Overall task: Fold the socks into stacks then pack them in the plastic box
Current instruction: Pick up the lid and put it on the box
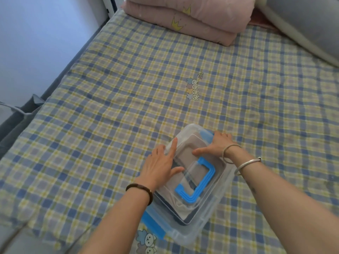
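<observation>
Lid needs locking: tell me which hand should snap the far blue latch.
Right, probably: the right hand already curls over the far blue latch, while the left hand presses flat on the lid.

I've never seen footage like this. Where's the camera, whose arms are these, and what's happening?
No machine here: a person wears a camera on the head, looking down at their own arms. The left hand lies flat on the lid of a clear box on a checked sheet. The right hand curls over the box's far edge by a blue latch, thumb on the lid. Folded fabric, probably socks, shows dimly through the lid. A folded pink quilt lies beyond.
</observation>
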### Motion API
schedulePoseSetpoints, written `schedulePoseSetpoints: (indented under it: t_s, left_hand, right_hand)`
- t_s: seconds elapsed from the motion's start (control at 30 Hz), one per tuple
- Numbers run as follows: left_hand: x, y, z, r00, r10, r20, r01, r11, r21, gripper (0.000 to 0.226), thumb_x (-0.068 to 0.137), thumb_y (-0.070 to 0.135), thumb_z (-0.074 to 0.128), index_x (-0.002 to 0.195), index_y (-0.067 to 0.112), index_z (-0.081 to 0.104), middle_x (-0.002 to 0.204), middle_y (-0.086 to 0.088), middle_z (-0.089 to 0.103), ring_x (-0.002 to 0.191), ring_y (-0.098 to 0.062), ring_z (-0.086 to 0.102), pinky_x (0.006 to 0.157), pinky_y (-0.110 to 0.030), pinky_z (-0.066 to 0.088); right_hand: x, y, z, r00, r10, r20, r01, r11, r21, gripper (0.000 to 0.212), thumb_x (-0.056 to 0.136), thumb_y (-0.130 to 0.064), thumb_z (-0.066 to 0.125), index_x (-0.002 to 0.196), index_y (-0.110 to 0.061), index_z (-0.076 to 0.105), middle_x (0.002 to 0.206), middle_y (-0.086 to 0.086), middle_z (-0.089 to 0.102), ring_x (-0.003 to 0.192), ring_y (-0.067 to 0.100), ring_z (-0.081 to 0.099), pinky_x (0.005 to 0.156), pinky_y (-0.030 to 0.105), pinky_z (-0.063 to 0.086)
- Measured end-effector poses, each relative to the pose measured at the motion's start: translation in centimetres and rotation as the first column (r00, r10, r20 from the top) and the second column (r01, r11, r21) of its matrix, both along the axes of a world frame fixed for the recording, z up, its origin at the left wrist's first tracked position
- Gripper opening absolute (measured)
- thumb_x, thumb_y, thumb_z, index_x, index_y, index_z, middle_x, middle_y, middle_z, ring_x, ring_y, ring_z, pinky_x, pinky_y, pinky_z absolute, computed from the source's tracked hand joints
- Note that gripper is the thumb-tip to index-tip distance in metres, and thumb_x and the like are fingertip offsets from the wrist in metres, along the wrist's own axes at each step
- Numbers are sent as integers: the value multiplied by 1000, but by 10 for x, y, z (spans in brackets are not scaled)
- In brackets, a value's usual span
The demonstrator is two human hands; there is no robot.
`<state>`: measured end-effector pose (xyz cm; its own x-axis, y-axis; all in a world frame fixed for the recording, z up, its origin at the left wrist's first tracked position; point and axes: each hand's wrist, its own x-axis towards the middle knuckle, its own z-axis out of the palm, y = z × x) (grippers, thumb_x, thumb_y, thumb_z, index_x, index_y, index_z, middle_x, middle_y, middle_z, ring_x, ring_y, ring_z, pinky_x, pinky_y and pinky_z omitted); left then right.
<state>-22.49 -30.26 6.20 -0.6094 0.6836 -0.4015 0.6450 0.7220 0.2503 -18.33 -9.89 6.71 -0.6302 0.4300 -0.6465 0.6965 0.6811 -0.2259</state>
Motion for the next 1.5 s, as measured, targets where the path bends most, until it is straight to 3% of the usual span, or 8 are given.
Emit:
schedulePoseSetpoints:
  t_s: [0.17,0.4,0.63,0.83,0.93,1.1,1.2,1.5]
  left_hand:
    - [-18,27,10,981,-192,20,193,978,-74,88,89,55,41,144,26,-20,144,-17,23,127,-31,33,103,-39,33]
    - [-21,80,32,888,-425,-178,387,897,-214,86,89,49,46,144,32,-18,154,-13,8,136,-35,24,108,-52,22]
    - [9,72,23,980,52,-190,-58,998,-25,78,94,41,41,147,21,-13,155,-11,-15,143,-34,-10,111,-61,2]
    - [36,46,13,723,677,140,-690,719,86,100,85,58,47,145,3,-11,154,-22,0,143,-35,2,113,-54,11]
    - [39,49,12,705,690,165,-709,693,132,99,84,56,50,145,-1,-5,151,-22,16,140,-34,19,112,-46,22]
    - [29,47,13,717,679,159,-687,726,-2,113,78,67,49,144,1,-16,155,-22,-8,144,-35,-5,114,-53,1]
    - [24,44,14,667,704,244,-719,694,-35,121,71,70,54,144,1,-14,153,-23,10,141,-37,14,113,-54,11]
    - [30,56,23,769,639,5,-639,768,46,92,78,57,59,135,-5,22,134,-23,30,118,-33,37,100,-36,35]
  right_hand:
    - [21,9,4,997,-74,-23,76,988,134,121,53,-77,63,140,-3,20,140,18,27,131,32,22,106,41,28]
    - [69,12,1,869,-485,-99,473,872,-122,112,68,-64,64,139,4,11,146,21,27,133,34,33,105,42,33]
    - [84,3,2,743,-663,-92,666,746,6,102,74,-63,58,137,4,14,145,23,27,132,37,33,105,42,31]
    - [96,-2,-1,730,-681,-57,683,727,68,106,78,-65,51,142,4,2,147,23,24,133,38,29,106,46,28]
    - [95,-7,1,735,-675,-66,678,729,93,105,79,-66,47,142,4,0,147,24,24,133,38,30,106,47,29]
    - [96,-15,1,776,-623,-100,631,761,152,94,87,-58,42,142,7,2,148,26,22,134,37,26,106,45,29]
    - [93,-16,1,770,-631,-96,638,758,137,92,89,-55,41,142,9,1,149,26,18,135,38,24,107,45,28]
    - [86,-16,1,746,-659,-95,665,735,133,92,89,-54,43,142,9,2,149,25,19,134,38,27,107,46,28]
